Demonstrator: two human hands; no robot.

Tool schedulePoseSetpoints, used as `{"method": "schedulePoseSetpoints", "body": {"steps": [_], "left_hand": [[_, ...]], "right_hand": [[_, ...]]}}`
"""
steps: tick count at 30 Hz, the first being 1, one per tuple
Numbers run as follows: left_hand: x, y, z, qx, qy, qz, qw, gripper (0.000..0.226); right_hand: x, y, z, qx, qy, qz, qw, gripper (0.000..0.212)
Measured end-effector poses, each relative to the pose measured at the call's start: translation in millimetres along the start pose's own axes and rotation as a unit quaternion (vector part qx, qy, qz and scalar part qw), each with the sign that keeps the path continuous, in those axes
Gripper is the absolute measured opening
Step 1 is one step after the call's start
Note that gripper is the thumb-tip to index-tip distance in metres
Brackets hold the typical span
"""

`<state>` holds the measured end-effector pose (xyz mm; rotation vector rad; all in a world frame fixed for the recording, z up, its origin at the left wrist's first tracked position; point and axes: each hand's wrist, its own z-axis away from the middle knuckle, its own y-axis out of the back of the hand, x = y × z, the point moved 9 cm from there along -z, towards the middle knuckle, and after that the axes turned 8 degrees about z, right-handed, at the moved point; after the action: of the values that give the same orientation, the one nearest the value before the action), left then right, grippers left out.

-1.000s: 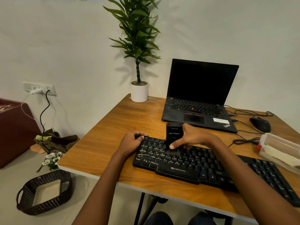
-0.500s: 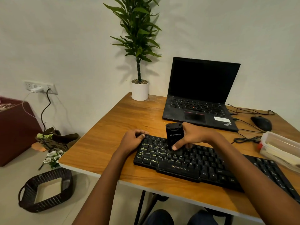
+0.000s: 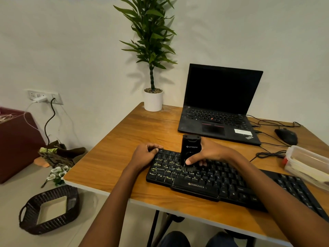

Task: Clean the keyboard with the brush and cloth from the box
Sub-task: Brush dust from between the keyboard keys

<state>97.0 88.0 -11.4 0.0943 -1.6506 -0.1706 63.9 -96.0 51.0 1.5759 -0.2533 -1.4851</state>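
A black keyboard (image 3: 231,186) lies across the wooden desk (image 3: 121,150) in front of me. My right hand (image 3: 210,152) grips a black upright brush (image 3: 190,148), whose bristles rest on the keys of the keyboard's left half. My left hand (image 3: 144,155) holds the keyboard's far left corner, fingers curled over its top edge. A clear plastic box (image 3: 309,164) with a pale cloth inside stands at the right edge of the desk.
An open black laptop (image 3: 220,104) stands behind the keyboard, with a potted plant (image 3: 153,98) to its left. A black mouse (image 3: 286,136) and cables lie at the back right. On the floor to the left are a dark wicker basket (image 3: 49,211) and white flowers.
The brush has stayed on the left half of the keyboard with small shifts over the keys. My left hand has kept its hold on the corner.
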Motion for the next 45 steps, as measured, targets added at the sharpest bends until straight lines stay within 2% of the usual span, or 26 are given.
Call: {"method": "schedulePoseSetpoints", "body": {"steps": [3,6,9,18,26,29,32,35,38,41,45], "left_hand": [[0.1,-0.1,-0.2,-0.003,-0.007,-0.008,1.0,0.022],[-1.8,0.3,-1.5,-0.006,-0.003,-0.003,1.0,0.026],[-2.9,0.2,-2.7,-0.006,-0.002,-0.004,1.0,0.029],[-5.4,1.1,-4.4,-0.004,-0.006,-0.005,1.0,0.026],[-6.5,0.3,-6.1,-0.003,-0.007,-0.008,1.0,0.026],[-8.0,0.4,-6.6,-0.005,-0.006,-0.012,1.0,0.025],[-9.8,0.6,-7.8,-0.003,-0.008,-0.017,1.0,0.021],[-8.3,1.3,-7.7,0.0,-0.017,-0.016,1.0,0.021],[-10.7,0.5,-8.6,-0.003,-0.011,-0.009,1.0,0.024],[-12.7,1.0,-8.9,-0.002,-0.005,0.005,1.0,0.025],[-12.8,1.1,-9.5,0.001,-0.004,0.003,1.0,0.026]], "right_hand": [[-4.1,0.1,-3.1,0.022,0.008,0.025,0.999,0.034],[-5.4,-2.8,-3.8,0.018,0.01,0.012,1.0,0.036],[-1.5,1.7,-3.6,0.044,0.002,0.006,0.999,0.028],[-9.2,-6.5,-11.0,0.025,0.019,0.001,0.999,0.035],[-15.1,-9.2,-13.5,0.02,0.026,0.014,0.999,0.032],[-16.8,-14.0,-15.7,0.004,0.032,0.006,0.999,0.038],[-16.9,-12.3,-17.4,0.022,0.031,0.003,0.999,0.031],[-19.7,-15.6,-19.3,0.008,0.036,0.003,0.999,0.038],[-15.3,-11.1,-18.4,0.028,0.035,-0.007,0.999,0.037],[-15.0,-15.4,-16.1,0.006,0.04,-0.029,0.999,0.041],[-15.5,-12.2,-15.6,0.025,0.047,-0.013,0.998,0.036]]}}
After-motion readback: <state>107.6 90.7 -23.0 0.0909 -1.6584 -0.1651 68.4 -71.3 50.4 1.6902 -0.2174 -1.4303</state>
